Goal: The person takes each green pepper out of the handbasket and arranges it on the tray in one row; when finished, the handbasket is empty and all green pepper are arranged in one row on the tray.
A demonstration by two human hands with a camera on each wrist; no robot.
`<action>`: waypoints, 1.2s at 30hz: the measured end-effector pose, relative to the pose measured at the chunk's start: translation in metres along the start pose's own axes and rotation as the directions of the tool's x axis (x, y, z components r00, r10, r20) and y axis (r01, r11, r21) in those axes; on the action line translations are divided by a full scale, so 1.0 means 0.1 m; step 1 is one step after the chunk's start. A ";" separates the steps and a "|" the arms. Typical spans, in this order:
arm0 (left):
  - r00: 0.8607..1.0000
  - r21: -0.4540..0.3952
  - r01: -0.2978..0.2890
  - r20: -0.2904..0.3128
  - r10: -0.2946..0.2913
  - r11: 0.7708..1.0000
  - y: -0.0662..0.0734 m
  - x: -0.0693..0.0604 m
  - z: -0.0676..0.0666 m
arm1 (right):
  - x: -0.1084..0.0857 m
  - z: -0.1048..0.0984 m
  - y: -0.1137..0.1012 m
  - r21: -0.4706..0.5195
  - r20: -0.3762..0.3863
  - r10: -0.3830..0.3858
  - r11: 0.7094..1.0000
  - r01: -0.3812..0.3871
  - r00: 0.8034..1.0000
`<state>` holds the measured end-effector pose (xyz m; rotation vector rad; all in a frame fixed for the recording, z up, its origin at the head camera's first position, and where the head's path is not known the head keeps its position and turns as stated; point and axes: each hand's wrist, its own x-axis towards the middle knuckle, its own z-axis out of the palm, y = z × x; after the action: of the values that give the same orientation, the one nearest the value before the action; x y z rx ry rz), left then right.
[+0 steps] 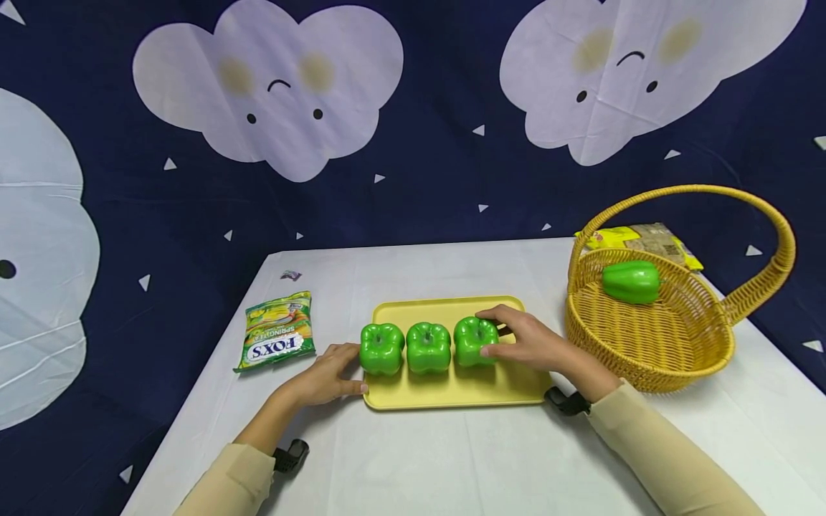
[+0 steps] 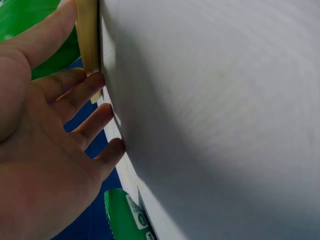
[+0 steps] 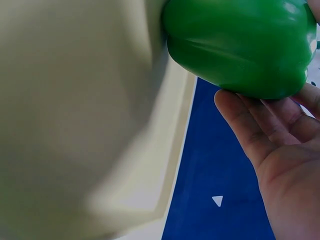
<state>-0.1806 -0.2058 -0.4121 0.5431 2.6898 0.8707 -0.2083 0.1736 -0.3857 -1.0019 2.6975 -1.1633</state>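
Observation:
Three green bell peppers stand in a row on a yellow tray (image 1: 452, 396): a left pepper (image 1: 382, 350), a middle pepper (image 1: 429, 348) and a right pepper (image 1: 475, 342). My right hand (image 1: 532, 344) grips the right pepper, thumb in front and fingers behind. In the right wrist view, fingers lie against that pepper (image 3: 240, 45). At the tray's left end is my left hand (image 1: 325, 376), its thumb by the rim and its fingers beside the left pepper. The left wrist view shows this hand (image 2: 50, 135) holding nothing, its fingers spread and fingertips near the tray's edge.
A wicker basket (image 1: 645, 362) with a tall handle stands at the right, with another green pepper (image 1: 631, 282) lying inside. Behind it lies a yellow and brown packet (image 1: 652, 240). On the left are a green Fox's bag (image 1: 277, 331) and a small wrapper (image 1: 291, 275).

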 end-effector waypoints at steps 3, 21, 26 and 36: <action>1.000 -0.002 0.007 0.002 -0.007 1.000 0.01 0.00 0.00 | 0.01 0.01 0.00 -0.007 0.003 0.004 1.000 -0.004 1.000; 1.000 0.006 0.004 0.000 -0.004 1.000 -0.01 0.01 0.00 | 0.03 0.02 0.02 0.013 0.031 0.019 1.000 -0.020 0.999; 1.000 0.014 -0.002 0.000 0.002 1.000 -0.01 0.00 0.00 | 0.02 0.01 0.01 0.008 0.027 0.023 1.000 -0.023 0.999; 1.000 0.010 0.004 0.001 -0.004 1.000 0.00 0.00 0.00 | 0.00 -0.02 0.00 -0.014 0.015 0.009 1.000 -0.009 1.000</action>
<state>-0.1810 -0.2058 -0.4120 0.5404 2.6943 0.8566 -0.2095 0.1751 -0.3843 -0.9949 2.6997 -1.1316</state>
